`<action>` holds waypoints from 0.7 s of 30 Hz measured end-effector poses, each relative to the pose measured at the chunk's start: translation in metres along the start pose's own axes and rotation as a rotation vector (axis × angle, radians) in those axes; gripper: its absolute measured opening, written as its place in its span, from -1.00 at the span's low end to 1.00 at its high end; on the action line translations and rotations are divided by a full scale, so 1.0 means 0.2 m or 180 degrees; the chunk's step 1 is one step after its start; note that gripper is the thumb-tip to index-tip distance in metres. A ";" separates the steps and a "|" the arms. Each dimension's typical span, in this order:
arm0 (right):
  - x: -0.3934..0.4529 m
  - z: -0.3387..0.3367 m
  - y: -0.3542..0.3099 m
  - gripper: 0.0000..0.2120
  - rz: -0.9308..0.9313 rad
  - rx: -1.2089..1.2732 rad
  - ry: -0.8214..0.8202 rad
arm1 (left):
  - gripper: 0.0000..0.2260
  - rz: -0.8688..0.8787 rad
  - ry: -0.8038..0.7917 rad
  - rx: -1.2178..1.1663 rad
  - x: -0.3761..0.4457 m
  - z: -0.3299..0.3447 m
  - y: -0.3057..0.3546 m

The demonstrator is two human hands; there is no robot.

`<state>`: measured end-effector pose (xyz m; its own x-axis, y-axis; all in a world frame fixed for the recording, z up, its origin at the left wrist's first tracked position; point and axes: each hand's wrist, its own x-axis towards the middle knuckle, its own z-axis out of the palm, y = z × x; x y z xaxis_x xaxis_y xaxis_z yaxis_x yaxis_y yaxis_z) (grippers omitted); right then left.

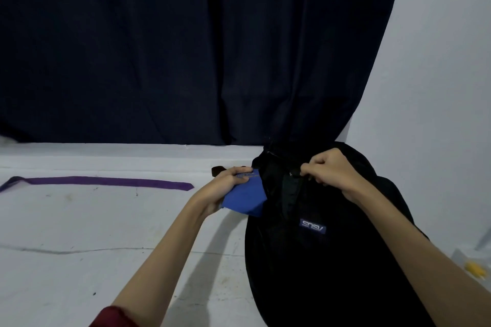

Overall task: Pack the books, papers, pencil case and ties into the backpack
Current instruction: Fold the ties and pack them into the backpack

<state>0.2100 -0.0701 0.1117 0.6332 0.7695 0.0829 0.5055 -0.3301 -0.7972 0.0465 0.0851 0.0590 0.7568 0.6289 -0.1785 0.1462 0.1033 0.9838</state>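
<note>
Black fabric backpack (318,260), flat purple tie (106,182) (tbl)

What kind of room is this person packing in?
Probably a plain room at home, maybe set up for filming: a dark curtain hangs against a bare white wall, and the backpack stands on a scuffed white surface.

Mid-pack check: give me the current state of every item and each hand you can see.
backpack: on the white surface, top held at its opening.
blue item: partly in the backpack's opening, partly outside.
purple tie: lying flat on the surface, unpacked, untouched.
left hand: grips the blue item.
right hand: pinches the backpack's top edge, at what may be the zip.
yellow object: at the right edge, too blurred to identify.
</note>
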 end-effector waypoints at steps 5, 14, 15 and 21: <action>0.02 -0.04 0.02 -0.80 -0.0122 0.0056 -0.0233 | -0.74 0.0150 -0.0317 0.0048 0.06 0.02 0.06; 0.08 -0.02 -0.01 -0.70 -0.0346 0.0024 -0.0397 | -0.73 -0.0080 -0.0854 0.0194 0.24 0.11 0.09; 0.09 -0.02 -0.01 -0.70 -0.0351 0.0026 -0.0404 | -0.73 -0.0079 -0.0844 0.0211 0.26 0.12 0.08; 0.10 -0.02 -0.04 -0.76 -0.0392 0.0154 -0.0548 | -0.73 -0.0181 -0.0631 -0.0843 0.38 0.15 0.05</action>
<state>0.2214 -0.0544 0.1219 0.4569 0.8858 0.0814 0.5415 -0.2044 -0.8155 0.1248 0.1098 0.0552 0.8651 0.4570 -0.2069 0.0409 0.3469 0.9370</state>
